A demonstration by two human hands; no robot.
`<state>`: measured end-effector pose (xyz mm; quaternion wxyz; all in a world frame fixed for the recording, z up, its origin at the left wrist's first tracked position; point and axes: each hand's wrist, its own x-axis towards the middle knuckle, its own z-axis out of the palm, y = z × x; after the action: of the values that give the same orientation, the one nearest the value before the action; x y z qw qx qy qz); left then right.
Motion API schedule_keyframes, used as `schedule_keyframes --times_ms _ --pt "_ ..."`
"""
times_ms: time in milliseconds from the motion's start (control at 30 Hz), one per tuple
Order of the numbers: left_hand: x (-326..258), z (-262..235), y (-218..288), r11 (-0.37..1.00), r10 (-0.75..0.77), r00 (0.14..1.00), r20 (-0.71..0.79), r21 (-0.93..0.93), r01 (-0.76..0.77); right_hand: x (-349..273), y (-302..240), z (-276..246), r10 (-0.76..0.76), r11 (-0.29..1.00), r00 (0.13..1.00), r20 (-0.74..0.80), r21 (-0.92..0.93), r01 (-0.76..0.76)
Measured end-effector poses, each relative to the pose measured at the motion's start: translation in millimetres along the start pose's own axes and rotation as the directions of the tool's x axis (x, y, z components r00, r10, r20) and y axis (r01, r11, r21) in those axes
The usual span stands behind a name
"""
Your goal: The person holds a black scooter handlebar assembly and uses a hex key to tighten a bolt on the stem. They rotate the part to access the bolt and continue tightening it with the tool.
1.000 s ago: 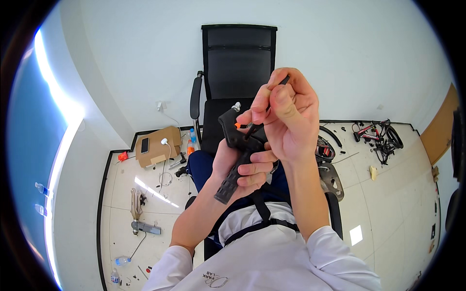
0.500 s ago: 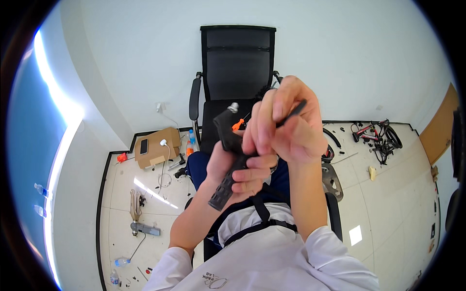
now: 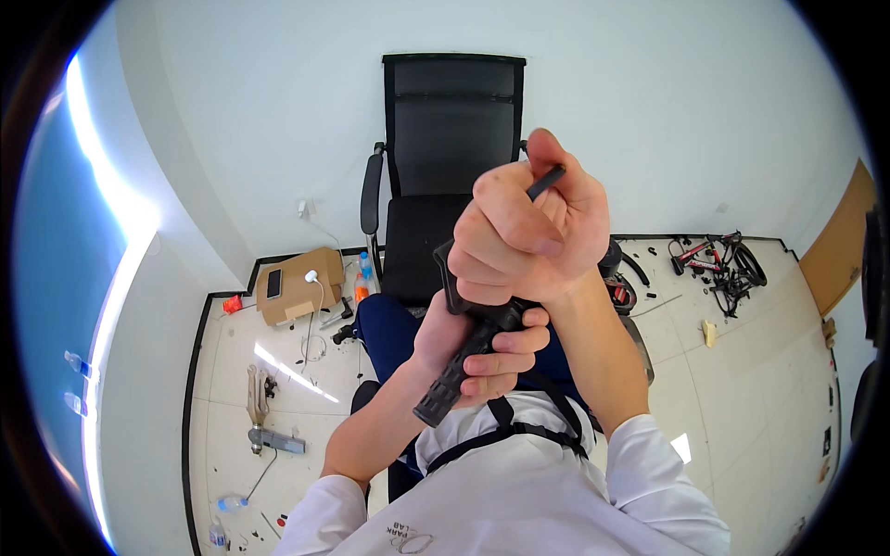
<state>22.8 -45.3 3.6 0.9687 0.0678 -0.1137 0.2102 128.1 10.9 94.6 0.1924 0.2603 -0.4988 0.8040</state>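
Note:
In front of my lap, my left hand (image 3: 441, 335) is wrapped around a black ridged handlebar grip (image 3: 443, 397), which slants down to the left. A black brake lever (image 3: 447, 278) is at the grip's upper end, partly covered by my fingers. My right hand (image 3: 533, 232) is closed in a fist just above it, against the top of that assembly. From between its thumb and curled fingers pokes the end of a thin black bar (image 3: 546, 183), perhaps a hex key; the rest of the bar is hidden in the fist.
A black mesh office chair (image 3: 454, 120) faces me. To the left, a flattened cardboard piece (image 3: 301, 301) bears a phone (image 3: 274, 284); bottles (image 3: 364, 269) and a grey metal tool (image 3: 276, 438) are nearby. Dismantled bicycle parts (image 3: 723, 269) and a yellow block (image 3: 709, 334) lie at right.
My right hand has turned and tightened into a fist over the upper end of the assembly, hiding its silver tip. The grip has shifted slightly right and down in my left hand.

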Motion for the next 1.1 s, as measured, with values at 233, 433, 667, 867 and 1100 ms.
schedule_keyframes --times_ms 233,433,667,867,1100 --pt "9.9 -13.8 -6.7 0.998 -0.068 0.997 -0.033 0.016 0.068 -18.6 -6.0 8.5 0.14 0.99 0.99 -0.016 0.007 -0.139" --pt "17.6 -17.7 -9.6 0.992 -0.117 0.992 -0.053 0.038 0.119 -34.1 -10.9 13.4 0.148 0.987 0.988 0.037 -0.061 -0.146" --pt "14.8 -20.3 -7.6 0.995 -0.086 0.993 -0.087 0.045 0.09 -36.0 -6.6 14.1 0.153 0.978 0.987 -0.042 -0.136 -0.157" --pt "16.1 -19.8 -2.9 0.994 -0.106 0.993 -0.049 0.035 0.107 -37.1 -9.0 13.6 0.002 0.997 0.993 -0.12 -0.075 -0.011" --pt "14.6 -20.6 2.3 0.998 -0.057 0.998 -0.027 -0.002 0.057 -40.1 -22.6 1.7 0.041 0.939 0.997 -0.07 -0.339 -0.063"
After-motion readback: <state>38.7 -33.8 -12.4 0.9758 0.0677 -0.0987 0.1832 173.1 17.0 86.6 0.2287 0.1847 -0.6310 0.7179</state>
